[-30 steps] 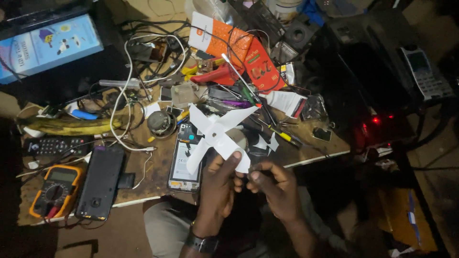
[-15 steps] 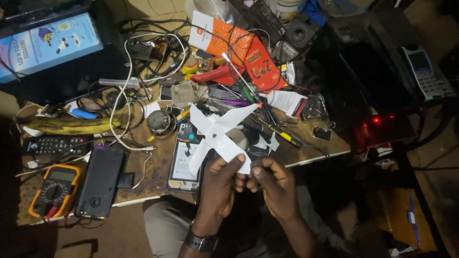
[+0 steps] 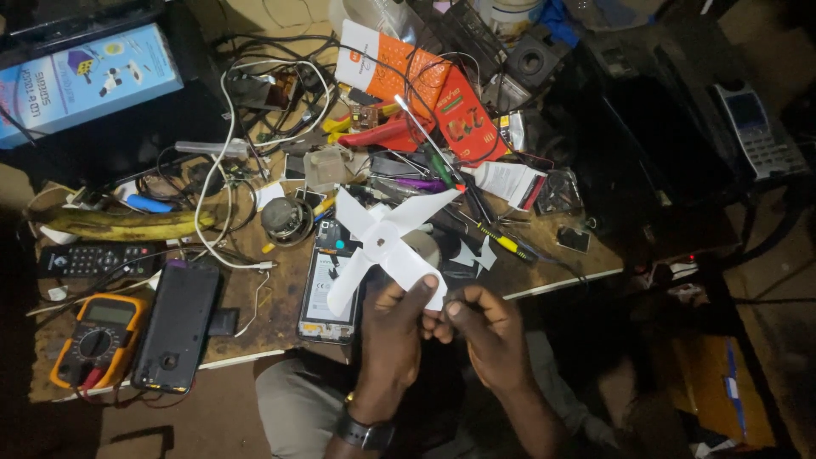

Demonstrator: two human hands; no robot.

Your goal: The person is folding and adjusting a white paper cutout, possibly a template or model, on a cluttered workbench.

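From the head camera, your left hand is closed around the lower blade of a white fan propeller, thumb pressed on the blade's end. The propeller is held up over the front edge of the cluttered workbench, above an opened phone. Your right hand sits just beside the left, fingers curled and pinching at something too small and dark to make out. A yellow multimeter and a black phone lie well off to the left.
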